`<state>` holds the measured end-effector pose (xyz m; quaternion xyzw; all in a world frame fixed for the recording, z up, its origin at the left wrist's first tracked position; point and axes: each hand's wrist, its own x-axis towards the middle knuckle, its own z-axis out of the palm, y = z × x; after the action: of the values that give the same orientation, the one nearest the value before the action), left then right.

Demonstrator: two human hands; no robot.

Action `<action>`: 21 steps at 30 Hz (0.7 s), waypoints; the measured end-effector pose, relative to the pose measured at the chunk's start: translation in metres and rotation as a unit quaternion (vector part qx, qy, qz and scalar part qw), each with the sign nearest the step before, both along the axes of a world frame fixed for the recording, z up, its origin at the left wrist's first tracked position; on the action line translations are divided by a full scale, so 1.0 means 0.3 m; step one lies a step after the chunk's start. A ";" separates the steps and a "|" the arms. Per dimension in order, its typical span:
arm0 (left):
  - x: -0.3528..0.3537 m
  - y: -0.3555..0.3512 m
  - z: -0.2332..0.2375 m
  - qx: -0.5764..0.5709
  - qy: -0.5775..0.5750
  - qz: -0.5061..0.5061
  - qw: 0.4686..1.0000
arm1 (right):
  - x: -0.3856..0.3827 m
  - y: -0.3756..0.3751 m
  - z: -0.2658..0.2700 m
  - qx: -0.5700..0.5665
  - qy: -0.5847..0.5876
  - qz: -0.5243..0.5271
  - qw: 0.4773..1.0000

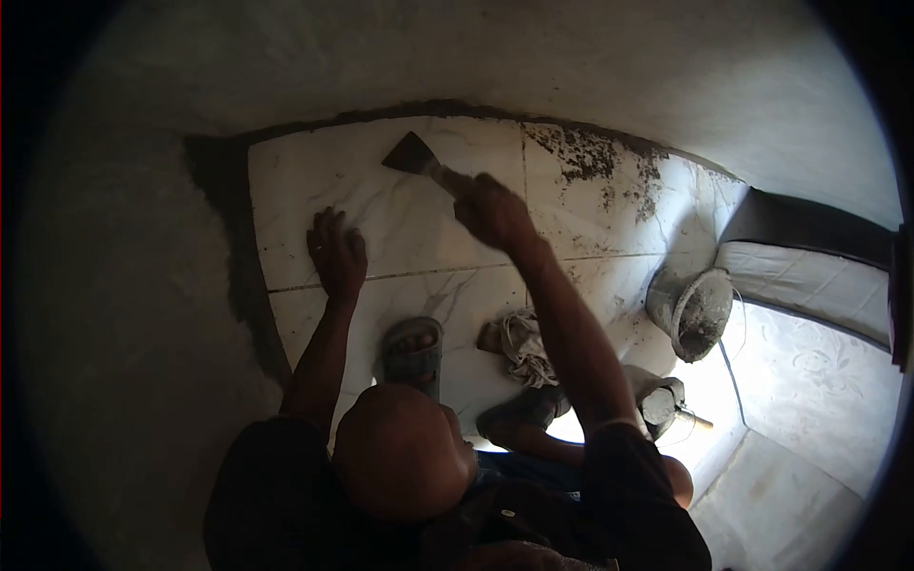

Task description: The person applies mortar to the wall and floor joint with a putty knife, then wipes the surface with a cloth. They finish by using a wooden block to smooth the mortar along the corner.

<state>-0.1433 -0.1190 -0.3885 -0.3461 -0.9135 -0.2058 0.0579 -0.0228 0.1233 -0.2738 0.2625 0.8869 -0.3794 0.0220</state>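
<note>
My right hand (490, 211) is wrapped round the handle of a scraper (411, 155), whose wide dark blade is over the upper part of a pale marbled floor tile (286, 190). My left hand (337, 249) is at the left part of the same tile, above the joint line, with its fingers somewhat spread and nothing visible in it. Dark crumbly mortar residue (590, 157) marks the tile to the right of the scraper. A crumpled cloth (526, 350) lies below my right forearm.
A mortar-caked bucket (666, 295) lies tilted at the right, with another container (659, 404) below it. Sandalled feet (412, 354) rest on the tiles. Walls curve round the left and top, and a doorway sill (809, 233) is at the right.
</note>
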 end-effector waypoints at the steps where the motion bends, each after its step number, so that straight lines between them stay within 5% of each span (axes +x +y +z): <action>1: 0.005 -0.003 0.004 -0.001 0.000 0.004 1.000 | -0.043 0.037 0.007 0.049 -0.020 0.046 0.998; 5: -0.001 0.003 0.009 -0.006 -0.009 0.004 1.000 | -0.175 0.185 0.030 0.221 -0.159 0.190 0.943; 8: -0.003 0.001 0.007 -0.008 -0.011 0.004 1.000 | -0.128 0.313 0.087 0.282 -0.122 0.238 0.921; 14: -0.004 0.002 0.010 0.000 -0.016 0.003 1.000 | 0.148 0.610 0.175 0.319 -0.209 0.235 0.894; 16: 0.000 0.000 0.013 -0.005 -0.019 0.004 1.000 | 0.201 0.662 0.222 0.248 -0.308 0.181 0.900; 17: 0.001 0.002 0.019 -0.007 -0.019 0.005 1.000 | 0.272 0.719 0.187 0.290 -0.209 0.236 0.904; 21: 0.002 0.010 0.022 0.000 -0.011 0.002 1.000 | 0.168 0.479 0.216 0.230 -0.241 0.177 0.926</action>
<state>-0.1427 -0.1161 -0.3819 -0.3420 -0.9149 -0.2093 0.0478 0.0277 0.2672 -0.2091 0.1823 0.9499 -0.0801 0.2410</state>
